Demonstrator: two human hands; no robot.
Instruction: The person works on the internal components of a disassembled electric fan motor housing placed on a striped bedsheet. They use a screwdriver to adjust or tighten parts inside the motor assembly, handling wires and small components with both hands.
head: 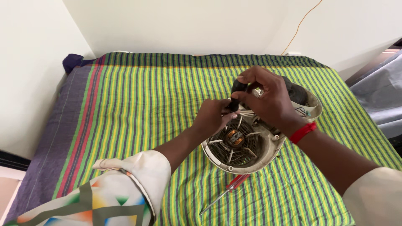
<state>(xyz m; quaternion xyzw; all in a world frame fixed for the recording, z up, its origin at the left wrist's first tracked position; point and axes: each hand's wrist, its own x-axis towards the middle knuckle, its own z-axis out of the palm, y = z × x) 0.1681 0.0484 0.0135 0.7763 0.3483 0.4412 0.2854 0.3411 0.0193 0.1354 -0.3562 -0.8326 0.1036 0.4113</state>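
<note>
A round off-white appliance housing (268,157) with a fan grille and a copper-wound motor (234,138) lies on a striped cloth. My right hand (268,98) is above it, closed around a black screwdriver handle (237,90) that points down toward the housing's rim. My left hand (213,115) rests against the housing's upper left edge, fingers pinching beside the tool's lower end. The tool tip is hidden behind my fingers. A red band circles my right wrist.
A red-handled screwdriver (228,189) lies on the green-and-yellow striped cloth (138,104) in front of the housing. A black part (298,93) and thin wires sit at the housing's far side. An orange cord (299,27) runs up the wall. Grey fabric (377,92) is at the right.
</note>
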